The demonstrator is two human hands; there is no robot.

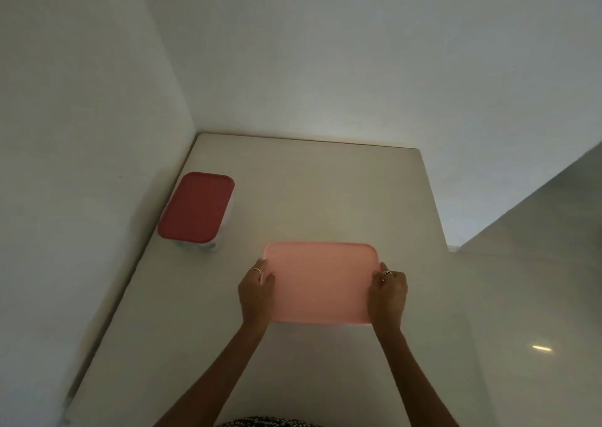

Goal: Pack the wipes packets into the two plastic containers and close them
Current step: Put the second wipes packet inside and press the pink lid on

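A large container with a pale pink lid sits in the middle of the white table. My left hand grips its left edge and my right hand grips its right edge, fingers curled over the lid. The lid covers the whole container, so its body and contents are hidden. A smaller clear container with a dark red lid stands shut at the far left, close to the wall. No wipes packets are in sight.
A white wall runs along the table's left side and another behind its far edge. The table's right edge drops to a glossy white floor.
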